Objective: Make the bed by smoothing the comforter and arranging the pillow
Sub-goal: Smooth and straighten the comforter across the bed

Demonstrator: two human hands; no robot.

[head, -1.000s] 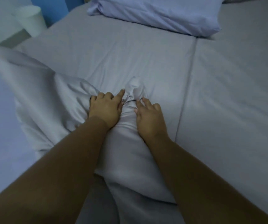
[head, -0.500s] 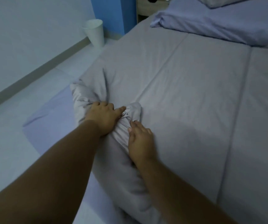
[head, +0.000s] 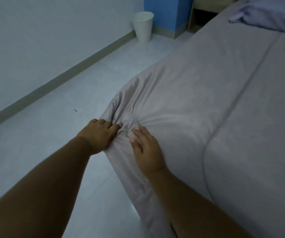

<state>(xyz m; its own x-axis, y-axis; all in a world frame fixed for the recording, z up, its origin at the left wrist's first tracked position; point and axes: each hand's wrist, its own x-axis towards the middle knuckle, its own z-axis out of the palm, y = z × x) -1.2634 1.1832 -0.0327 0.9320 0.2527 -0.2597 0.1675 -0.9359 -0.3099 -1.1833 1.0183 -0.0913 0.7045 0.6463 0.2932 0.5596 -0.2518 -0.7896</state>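
A pale grey comforter [head: 207,93] covers the bed and hangs over its left edge. Its near left corner is bunched into a small wad [head: 129,121] with creases fanning out from it. My left hand [head: 100,134] grips the fabric just left of the wad, at the bed's edge. My right hand [head: 145,148] lies on the comforter right of the wad, fingers apart and pressing toward it. A lilac pillow [head: 274,16] lies at the head of the bed, top right, partly cut off by the frame.
A white waste bin [head: 142,26] stands on the tiled floor against the wall, beside a blue wall section [head: 167,12]. A wooden nightstand [head: 205,12] sits by the head of the bed. Pale floor [head: 52,126] runs along the bed's left side.
The bunched corner has been drawn left to the bed's edge, and the loose folds that spilled toward the floor are gone. The view has swung left, showing more floor.
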